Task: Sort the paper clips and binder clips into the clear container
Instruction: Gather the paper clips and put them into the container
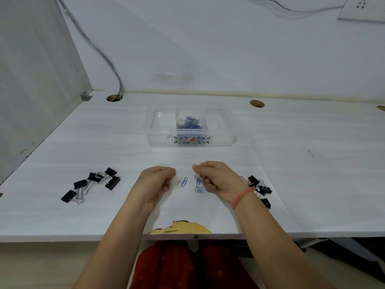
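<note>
Soft, even, cool light fills the scene, moderately bright, with no hard source visible. Shadows are faint: thin dark smudges lie under the binder clips [93,183] at 9 o'clock, and a pale one sits beside the clear container [188,140] toward 3 o'clock. The white tabletop [291,163] shows a mild sheen and no strong glare. Wide-angle distortion bends the tabletop's edges and the wall lines toward the frame borders. Detail is slightly soft overall, and the paper clips [188,123] in the container blur together.

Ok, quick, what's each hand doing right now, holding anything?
Left hand: fingers curled shut; contents cannot be told.
Right hand: fingers curled shut; contents cannot be told.
</note>
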`<state>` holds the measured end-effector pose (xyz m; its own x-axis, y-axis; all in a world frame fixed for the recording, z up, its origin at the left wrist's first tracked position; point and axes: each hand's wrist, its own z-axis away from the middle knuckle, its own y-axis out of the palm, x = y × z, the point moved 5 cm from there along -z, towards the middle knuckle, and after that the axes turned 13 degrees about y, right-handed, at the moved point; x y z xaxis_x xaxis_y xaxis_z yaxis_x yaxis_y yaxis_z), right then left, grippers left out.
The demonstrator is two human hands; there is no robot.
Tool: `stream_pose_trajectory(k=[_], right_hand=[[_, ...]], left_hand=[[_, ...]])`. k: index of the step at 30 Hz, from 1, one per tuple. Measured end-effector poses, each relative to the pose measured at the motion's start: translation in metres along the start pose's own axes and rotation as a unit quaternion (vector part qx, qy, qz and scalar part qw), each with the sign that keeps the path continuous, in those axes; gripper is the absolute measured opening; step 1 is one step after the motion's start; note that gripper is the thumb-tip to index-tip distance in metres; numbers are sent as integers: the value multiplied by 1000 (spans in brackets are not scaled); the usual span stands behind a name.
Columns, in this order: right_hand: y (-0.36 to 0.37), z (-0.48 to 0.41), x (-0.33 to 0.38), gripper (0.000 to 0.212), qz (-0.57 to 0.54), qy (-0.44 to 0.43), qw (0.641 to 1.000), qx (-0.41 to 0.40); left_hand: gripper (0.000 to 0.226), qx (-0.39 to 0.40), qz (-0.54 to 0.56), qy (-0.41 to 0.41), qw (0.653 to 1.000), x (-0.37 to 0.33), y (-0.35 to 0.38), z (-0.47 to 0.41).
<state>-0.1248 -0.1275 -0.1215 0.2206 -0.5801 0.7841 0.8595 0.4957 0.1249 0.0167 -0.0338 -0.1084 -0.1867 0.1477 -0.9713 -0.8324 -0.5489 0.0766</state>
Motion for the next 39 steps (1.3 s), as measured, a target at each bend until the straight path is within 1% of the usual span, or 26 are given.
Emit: stream_pose_trajectory(k=[2,3,4,6,7,8,13,15,17,18,19,20,21,22,23,24,25,26,27,29,31,32,34,35,37,39], right_hand=[[4,-1,3,20,79,-54,995,-28],[6,0,7,18,151,-84,983,-55],[10,3,12,17,259,-117,954,-97],[21,6,18,17,437,-178,870,-142],[26,8,20,17,479,-195,844,-141],[29,7,21,15,497,-201,834,-133],[34,2,24,9,553,-156,810,-120],[36,1,23,11,581,-133,794,-120],[34,2,21,17,584,-127,793,-121],[31,5,21,21,561,-131,808,-124],[26,10,21,24,513,-137,838,-129],[20,15,21,26,438,-141,878,-132],[13,20,20,24,342,-142,920,-126],[6,24,19,19,234,-130,958,-107],[0,26,16,11,135,-102,982,-80],[-5,27,13,6,55,-66,995,-53],[-10,26,8,9,-16,-30,999,-25],[-15,26,5,13,-92,1,996,6],[-19,27,2,16,-164,25,985,39],[-22,27,-3,18,-259,56,960,93],[-24,27,-7,20,-236,66,965,95],[-24,27,-9,20,-180,59,979,73],[-25,32,-9,17,6,18,1000,-4],[-25,36,-8,14,100,-12,994,-39],[-23,40,-7,17,223,-54,970,-78],[-17,42,-6,19,328,-86,935,-100]], left_hand=[[6,1,-151,65,986,-2,0,-5],[8,-3,-231,98,968,-3,0,-9],[12,-4,-306,120,944,-4,1,-12],[20,18,-413,137,900,-7,8,-17],[21,33,-440,138,887,-8,12,-20],[20,47,-454,136,879,-8,15,-23],[4,98,-490,114,859,-8,17,-34],[9,107,-522,103,840,-6,14,-35],[12,124,-563,99,811,-5,14,-34],[13,129,-585,103,794,-5,15,-32],[12,134,-605,108,777,-5,16,-30],[14,140,-618,115,765,-6,18,-26],[20,144,-616,121,765,-6,19,-23],[22,144,-598,127,778,-6,20,-19],[20,140,-555,130,810,-7,19,-17],[18,133,-476,123,860,-6,17,-14],[16,126,-372,102,914,-5,16,-10],[15,119,-267,72,954,-3,15,-7],[15,113,-184,40,975,-1,15,-4],[23,107,-84,-8,991,2,17,-2],[30,107,-3,-48,993,1,23,-2],[31,102,34,-65,992,0,26,-2],[29,91,61,-78,991,-1,31,-3],[26,85,34,-65,994,-2,33,-4],[17,67,-125,16,990,-2,35,-12],[17,63,-299,113,946,-5,44,-17]])
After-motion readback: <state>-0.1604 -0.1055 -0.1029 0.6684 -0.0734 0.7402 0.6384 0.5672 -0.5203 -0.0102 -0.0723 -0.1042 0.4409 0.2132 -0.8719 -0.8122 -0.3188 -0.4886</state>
